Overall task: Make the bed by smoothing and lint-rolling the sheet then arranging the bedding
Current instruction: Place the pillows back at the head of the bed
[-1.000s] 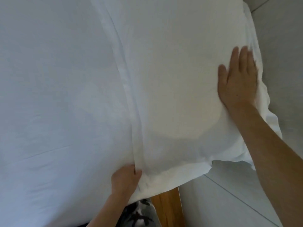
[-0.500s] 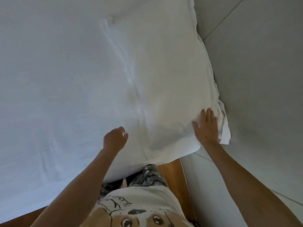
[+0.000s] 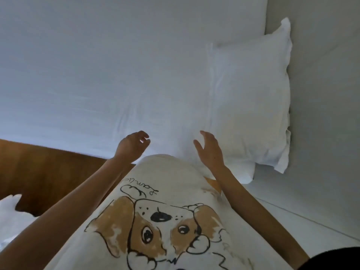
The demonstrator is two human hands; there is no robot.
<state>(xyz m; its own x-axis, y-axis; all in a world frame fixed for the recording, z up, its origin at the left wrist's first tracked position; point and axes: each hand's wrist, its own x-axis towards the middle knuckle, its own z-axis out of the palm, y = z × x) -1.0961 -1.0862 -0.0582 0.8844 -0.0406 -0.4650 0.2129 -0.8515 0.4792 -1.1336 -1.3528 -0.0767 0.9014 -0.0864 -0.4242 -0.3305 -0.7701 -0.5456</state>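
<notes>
Left hand (image 3: 131,147) and right hand (image 3: 209,151) hover above the white sheet (image 3: 97,84), fingers loosely curled, grasping nothing. Pillow (image 3: 251,106) lies at right.

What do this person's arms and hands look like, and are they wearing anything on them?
Both arms are bare to the edge of the picture, with no sleeve showing. The left hand and right hand have no gloves, and I see no rings, watch or bracelet. The person wears a cream T-shirt printed with a cartoon dog.

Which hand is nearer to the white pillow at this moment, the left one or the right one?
Right. The right hand hovers open at the pillow's near edge; the left hand is off to its left, over the sheet.
</notes>
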